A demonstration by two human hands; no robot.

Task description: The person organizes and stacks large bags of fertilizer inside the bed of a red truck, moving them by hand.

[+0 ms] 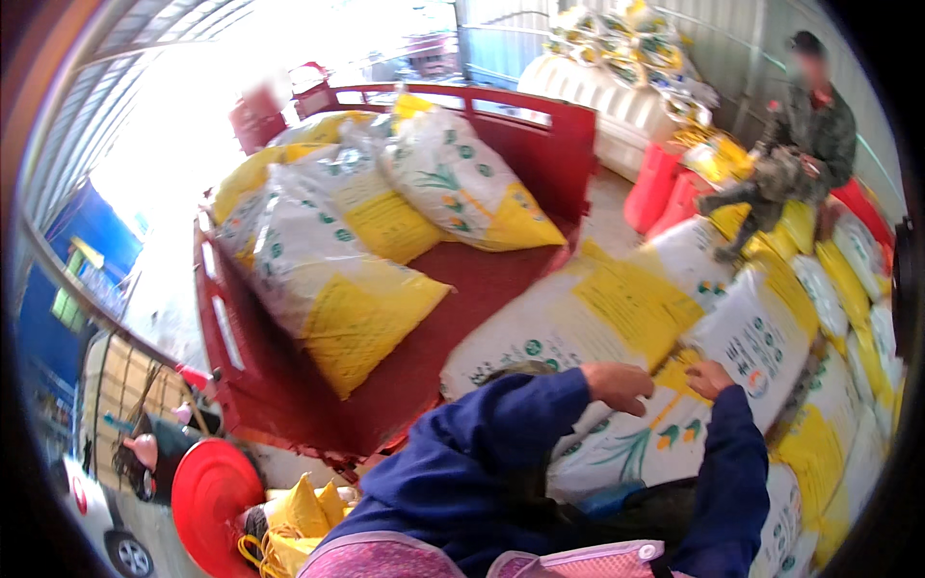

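Note:
My left hand [621, 387] hovers over a white and yellow sack [626, 433], its fingers loosely stretched toward the right and nothing in them. Close beside it, my right hand [711, 379] has its fingers bent down and closed on the yellow end of that same sack. This sack lies flat in front of me, printed with green leaves and orange shapes. Another white and yellow sack [756, 332] lies just beyond my right hand. A further sack [578, 318] lies past my left hand, along the cart's edge.
A red cart bed [472, 279] at the left carries several filled sacks [347, 279]. More sacks [838, 424] are stacked at the right, where a person in dark clothing [819, 125] rests on them. A white tank [597, 106] stands behind; a red round lid [217, 501] is lower left.

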